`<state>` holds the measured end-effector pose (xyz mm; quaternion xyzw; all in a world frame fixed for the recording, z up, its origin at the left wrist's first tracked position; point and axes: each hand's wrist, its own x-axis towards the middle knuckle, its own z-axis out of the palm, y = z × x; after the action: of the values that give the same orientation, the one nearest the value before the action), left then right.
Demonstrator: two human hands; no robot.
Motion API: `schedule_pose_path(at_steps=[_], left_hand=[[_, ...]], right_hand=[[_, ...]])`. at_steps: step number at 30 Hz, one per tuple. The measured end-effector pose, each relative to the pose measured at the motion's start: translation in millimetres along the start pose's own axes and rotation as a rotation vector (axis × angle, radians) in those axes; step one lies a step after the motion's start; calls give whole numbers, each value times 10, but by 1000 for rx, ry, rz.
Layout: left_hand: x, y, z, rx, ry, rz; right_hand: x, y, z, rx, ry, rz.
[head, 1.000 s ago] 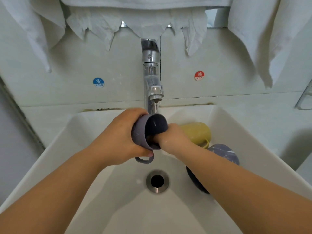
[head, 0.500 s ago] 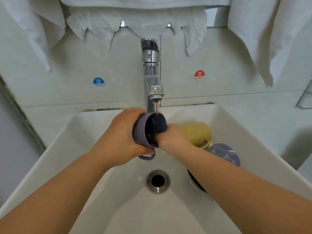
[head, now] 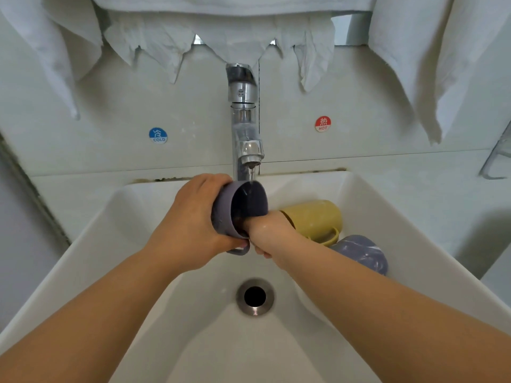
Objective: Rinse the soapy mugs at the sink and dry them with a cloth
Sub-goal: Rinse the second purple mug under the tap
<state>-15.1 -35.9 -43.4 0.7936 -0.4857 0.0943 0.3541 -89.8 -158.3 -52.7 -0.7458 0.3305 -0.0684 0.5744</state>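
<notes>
Mugs first: you've got the grey-purple mug [head: 231,214] tipped on its side right under the faucet [head: 244,125], mouth facing toward you and to the right, with a thin stream of water running into it. Your left hand [head: 190,225] is wrapped around the mug's outer wall from the left, fingers curled over the top and thumb underneath near the handle, which hangs down just below your grip. Your right hand [head: 269,234] is pushed into the mouth of the mug, fingers inside it. They're hidden by the rim, so I can't tell whether they're curled or flat against the inner wall, though it looks like they're touching the inside.

Just past your right hand, to the right, the yellow mug [head: 315,219] lies on its side in the sink [head: 143,230], handle pointing toward you. Right beside that, closer to your right forearm, sits a blue-purple mug [head: 362,252] with white streaks, partly covered by your arm. The drain [head: 255,297] is below both hands, between your forearms.

Above your hands on the wall there's a blue COLD sticker [head: 158,135] off to the left and a red HOT sticker [head: 323,124] to the right. White cloths [head: 221,37] hang along the top, well above the faucet.
</notes>
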Motion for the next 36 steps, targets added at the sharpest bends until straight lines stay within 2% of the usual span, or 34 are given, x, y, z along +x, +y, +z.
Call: schedule_pose_path(at_steps=[3,8,11,14,17,19,22,25,27,30,36], left_hand=[[10,2,-17,-36,46,-8],[26,-45,-48,-59,23,-22],[10,-32,-60,-25,-21,-8],[8,-11,-64,-5,-45,-11],[22,6,-72,-38,-53,-32],[27,11,-88,-99,-84,-66],[23,-14,-130,-201,-158,-121],[6,-36,-156,-324,-252,-193],[-3,-23,-163,-369,-303,-217],[6,0,-178,-387,-348,-197],[11,12,-213,-426,-426,-195]], right_hand=[[34,2,0,-52,57,-102],[-64,-32,-25,157,-214,87],[-45,-5,-32,79,-270,96],[-3,-31,-56,-204,-109,5],[91,12,-97,-330,105,-237],[103,26,-150,-332,171,-389],[72,18,-185,-330,116,-493],[65,21,-191,-315,68,-438],[77,20,-218,-415,51,-398],[86,9,-241,-499,25,-502],[66,-34,-260,-522,125,-573]])
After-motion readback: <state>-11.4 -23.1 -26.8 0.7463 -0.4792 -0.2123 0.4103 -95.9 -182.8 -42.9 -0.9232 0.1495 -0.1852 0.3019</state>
